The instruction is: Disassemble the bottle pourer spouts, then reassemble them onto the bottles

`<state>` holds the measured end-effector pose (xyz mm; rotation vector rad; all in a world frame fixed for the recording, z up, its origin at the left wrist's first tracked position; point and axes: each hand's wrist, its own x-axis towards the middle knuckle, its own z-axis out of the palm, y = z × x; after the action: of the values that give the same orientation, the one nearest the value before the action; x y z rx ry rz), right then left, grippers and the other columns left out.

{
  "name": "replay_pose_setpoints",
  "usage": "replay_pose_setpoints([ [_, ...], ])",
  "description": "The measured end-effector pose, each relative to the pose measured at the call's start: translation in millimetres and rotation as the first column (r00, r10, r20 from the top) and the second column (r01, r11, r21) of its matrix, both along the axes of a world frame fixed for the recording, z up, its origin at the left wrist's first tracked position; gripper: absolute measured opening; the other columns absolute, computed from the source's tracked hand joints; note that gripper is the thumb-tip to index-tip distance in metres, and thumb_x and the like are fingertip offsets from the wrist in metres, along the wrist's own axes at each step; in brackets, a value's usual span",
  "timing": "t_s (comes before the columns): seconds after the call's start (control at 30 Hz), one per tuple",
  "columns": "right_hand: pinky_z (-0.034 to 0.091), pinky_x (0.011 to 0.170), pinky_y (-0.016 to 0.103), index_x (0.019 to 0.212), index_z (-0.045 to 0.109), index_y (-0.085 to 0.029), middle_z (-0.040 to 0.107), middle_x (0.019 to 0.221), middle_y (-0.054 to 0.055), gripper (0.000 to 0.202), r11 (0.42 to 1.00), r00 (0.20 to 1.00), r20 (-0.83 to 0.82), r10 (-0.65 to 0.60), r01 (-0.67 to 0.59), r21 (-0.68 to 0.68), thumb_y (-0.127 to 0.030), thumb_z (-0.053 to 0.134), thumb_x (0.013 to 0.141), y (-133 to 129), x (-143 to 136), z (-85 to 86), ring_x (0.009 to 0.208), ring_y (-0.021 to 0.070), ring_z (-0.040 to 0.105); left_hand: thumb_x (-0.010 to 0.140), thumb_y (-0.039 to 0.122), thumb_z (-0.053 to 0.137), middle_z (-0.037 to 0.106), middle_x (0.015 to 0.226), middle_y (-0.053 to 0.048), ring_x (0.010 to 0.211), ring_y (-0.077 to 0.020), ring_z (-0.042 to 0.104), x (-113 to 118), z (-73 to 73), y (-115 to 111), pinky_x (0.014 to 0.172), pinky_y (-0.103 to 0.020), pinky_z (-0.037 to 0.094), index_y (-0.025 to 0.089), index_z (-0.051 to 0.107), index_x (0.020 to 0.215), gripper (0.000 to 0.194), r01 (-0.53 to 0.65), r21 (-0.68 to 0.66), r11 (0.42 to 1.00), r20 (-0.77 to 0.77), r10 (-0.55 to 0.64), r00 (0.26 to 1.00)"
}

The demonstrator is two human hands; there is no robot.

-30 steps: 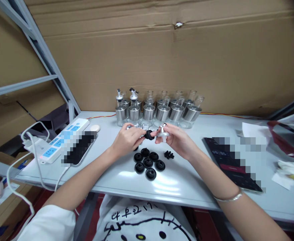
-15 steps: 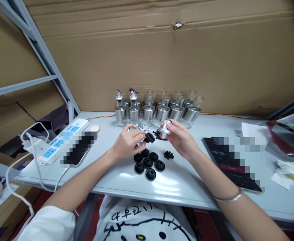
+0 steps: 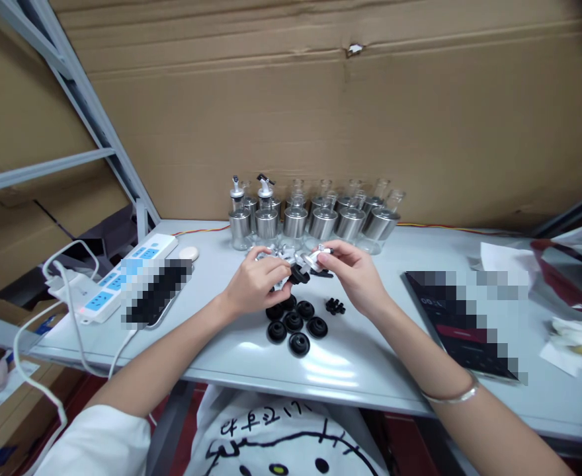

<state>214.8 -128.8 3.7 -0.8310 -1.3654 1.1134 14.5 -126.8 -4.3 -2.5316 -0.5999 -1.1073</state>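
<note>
My left hand [image 3: 261, 279] is closed on a black rubber stopper [image 3: 299, 274], pinched between thumb and fingers. From the right, my right hand [image 3: 354, 270] grips a white and silver pourer spout [image 3: 315, 258], tilted with its lower end at the stopper. Whether the end sits inside the stopper I cannot tell. Below the hands, several black stoppers [image 3: 293, 322] lie grouped on the table. A small cluster of black parts [image 3: 335, 306] lies to their right. More silver spouts [image 3: 286, 253] lie behind my left hand, partly hidden by it.
Glass bottles with metal sleeves [image 3: 323, 223] stand in rows at the back; two at the left carry pourers [image 3: 265, 188]. On the left are a power strip [image 3: 122, 281] and a phone [image 3: 159, 294]. A larger phone [image 3: 457, 324] and crumpled tissue [image 3: 576, 334] lie right.
My right hand has moved left with the pourer spout, tilting it and bringing its lower end to the stopper. My left hand has stayed nearly in place.
</note>
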Motion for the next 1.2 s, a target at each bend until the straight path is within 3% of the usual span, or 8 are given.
replay_pose_setpoints([
  [0.8, 0.046, 0.063, 0.029, 0.075, 0.064, -0.021, 0.062, 0.061, -0.001, 0.026, 0.999, 0.996, 0.079, 0.042, -0.041, -0.015, -0.044, 0.072, 0.066, -2.8, -2.0, 3.9, 0.060, 0.0132, 0.056, 0.082, 0.017, 0.051, 0.070, 0.080, 0.000, 0.071, -0.0137, 0.065, 1.9, -0.4, -2.3, 0.087, -0.037, 0.041, 0.019, 0.049, 0.085, 0.004, -0.002, -0.015, 1.000, 0.008, 0.002, 1.000],
  [1.0, 0.046, 0.063, 0.029, 0.076, 0.065, -0.021, 0.061, 0.061, -0.001, 0.027, 0.999, 0.995, 0.094, 0.034, -0.033, -0.013, -0.045, 0.071, 0.067, -2.0, -1.6, 2.0, 0.060, 0.0134, 0.055, 0.082, 0.023, 0.056, 0.066, 0.104, -0.010, 0.097, -0.0192, 0.064, 1.2, -3.6, -0.8, 0.083, -0.037, 0.046, 0.018, 0.041, 0.110, 0.032, 0.035, -0.041, 0.999, 0.145, -0.028, 0.989],
  [1.2, 0.046, 0.061, 0.029, 0.077, 0.066, -0.020, 0.062, 0.059, -0.001, 0.029, 0.998, 0.989, 0.137, 0.058, -0.055, -0.019, -0.047, 0.072, 0.067, -0.9, -1.5, 0.3, 0.059, 0.0138, 0.056, 0.082, 0.018, 0.049, 0.062, 0.113, -0.011, 0.105, -0.0212, 0.060, 1.0, -3.0, -0.8, 0.084, -0.037, 0.048, 0.019, 0.032, 0.130, 0.051, 0.059, -0.076, 0.995, 0.008, -0.059, 0.998],
])
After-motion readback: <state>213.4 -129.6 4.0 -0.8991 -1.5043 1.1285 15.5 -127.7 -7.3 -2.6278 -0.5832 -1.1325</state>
